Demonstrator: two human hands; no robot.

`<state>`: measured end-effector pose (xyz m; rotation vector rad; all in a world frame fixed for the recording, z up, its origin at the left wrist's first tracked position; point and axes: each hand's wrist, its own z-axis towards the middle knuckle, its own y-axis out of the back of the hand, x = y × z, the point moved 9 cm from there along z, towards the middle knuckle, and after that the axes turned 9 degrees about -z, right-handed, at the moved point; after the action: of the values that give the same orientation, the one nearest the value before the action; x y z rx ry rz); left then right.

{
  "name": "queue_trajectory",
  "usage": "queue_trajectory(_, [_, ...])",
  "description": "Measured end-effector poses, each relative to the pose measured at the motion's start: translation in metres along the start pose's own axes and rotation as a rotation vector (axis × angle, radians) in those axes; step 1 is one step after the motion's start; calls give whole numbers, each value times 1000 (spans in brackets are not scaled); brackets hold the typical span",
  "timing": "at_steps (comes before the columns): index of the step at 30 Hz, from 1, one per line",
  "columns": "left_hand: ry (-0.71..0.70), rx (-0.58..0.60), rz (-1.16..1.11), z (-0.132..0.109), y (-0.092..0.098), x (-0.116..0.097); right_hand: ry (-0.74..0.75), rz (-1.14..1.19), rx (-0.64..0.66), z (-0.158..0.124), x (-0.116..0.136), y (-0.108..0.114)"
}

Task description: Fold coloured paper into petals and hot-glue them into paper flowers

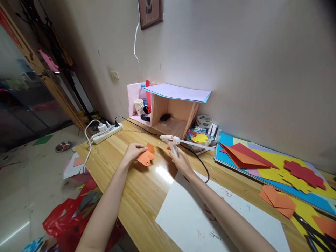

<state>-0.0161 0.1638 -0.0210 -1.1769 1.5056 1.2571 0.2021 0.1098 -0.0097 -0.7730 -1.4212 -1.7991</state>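
Observation:
My left hand pinches the edge of a folded orange paper piece above the wooden table. To its right, my right hand is wrapped round the handle of a white glue gun, whose nozzle points left. A white glue stick sticks out of the gun's back, and a black cord hangs from the gun. A small bit of orange shows beside my right fingers; what it belongs to is hidden. Under my right forearm lies a large white sheet with coloured marks.
A power strip lies at the table's left edge. Behind stand an open box topped with lilac paper and a basket of markers. Coloured papers, orange pieces and black scissors are at the right. A red bag is below left.

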Motion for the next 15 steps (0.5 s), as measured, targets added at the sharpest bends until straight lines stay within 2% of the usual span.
queue_trajectory(3, [-55, -42, 42, 3, -2, 1, 8, 73, -10, -23, -2, 10])
queue_trajectory(6, [-94, -30, 80, 2, -10, 1, 48, 98, 46, -37, 2, 6])
queue_trajectory(15, [-130, 31, 169, -6, -30, -5, 114, -5, 83, -44, 10, -2])
